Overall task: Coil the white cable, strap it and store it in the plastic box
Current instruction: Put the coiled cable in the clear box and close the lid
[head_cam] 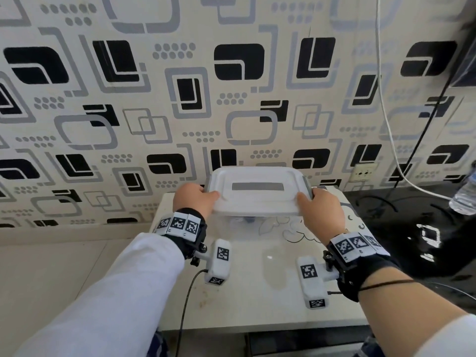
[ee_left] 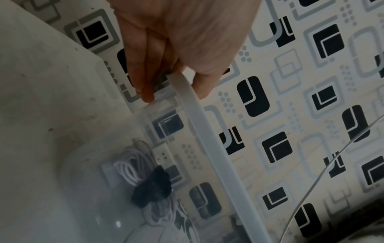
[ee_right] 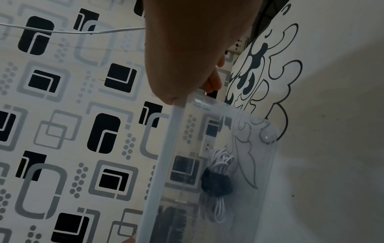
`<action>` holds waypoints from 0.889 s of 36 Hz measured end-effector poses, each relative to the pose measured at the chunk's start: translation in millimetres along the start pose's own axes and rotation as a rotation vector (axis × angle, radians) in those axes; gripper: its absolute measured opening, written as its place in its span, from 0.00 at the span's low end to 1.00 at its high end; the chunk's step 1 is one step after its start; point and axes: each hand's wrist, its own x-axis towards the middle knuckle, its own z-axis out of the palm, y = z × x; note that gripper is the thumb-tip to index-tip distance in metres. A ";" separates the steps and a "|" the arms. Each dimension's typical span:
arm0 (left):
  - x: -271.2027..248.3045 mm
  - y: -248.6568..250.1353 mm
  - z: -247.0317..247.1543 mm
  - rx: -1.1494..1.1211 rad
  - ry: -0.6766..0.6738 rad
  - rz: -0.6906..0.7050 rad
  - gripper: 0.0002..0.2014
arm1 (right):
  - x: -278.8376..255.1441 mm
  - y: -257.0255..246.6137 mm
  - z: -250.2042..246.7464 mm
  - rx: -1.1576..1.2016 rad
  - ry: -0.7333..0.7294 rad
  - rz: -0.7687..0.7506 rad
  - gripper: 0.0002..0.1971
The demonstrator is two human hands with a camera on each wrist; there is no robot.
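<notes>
Nearest to me, the white worktop [head_cam: 257, 292] is carrying a clear plastic box [ee_right: 239, 164], and the person's two hands are working at its top. The left hand [head_cam: 193, 199] is gripping the left end of the white lid [head_cam: 257, 188], thumb on top and fingers [ee_left: 145, 78] curled under the edge. The right hand [head_cam: 322, 207] is clamping the right end the same way, so the hands are sitting well apart with the lid spanning between them.

Through the clear wall the white cable [ee_right: 220, 162] is lying on the box floor, coiled into a bundle and cinched round its middle by a dark strap [ee_right: 216, 184]. So the coiling, strapping and storing look done; closing the lid seems to be the step in hand.

The lid is looking thin and light, probably a little flexible, with a smooth, possibly slippery surface, so holding it at both short ends is likely keeping it level. Pressing evenly along the rim should seat it. The bundle is soft and light and unlikely to get in the way.

Farther back, the patterned wall [head_cam: 231, 86] is rising behind the box, with a water bottle [head_cam: 463, 197] at the far right.
</notes>
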 end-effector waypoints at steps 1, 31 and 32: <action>-0.3 -0.2 0.1 0.002 0.001 0.006 0.14 | 0.4 -0.1 -0.1 -0.011 0.002 -0.004 0.17; -2.6 -7.7 -12.8 0.131 0.014 0.070 0.12 | -2.5 -20.9 -2.5 -0.186 -0.022 0.002 0.15; -2.4 -7.9 -12.3 0.132 0.018 0.075 0.12 | -2.6 -21.5 -2.6 -0.188 -0.022 0.007 0.15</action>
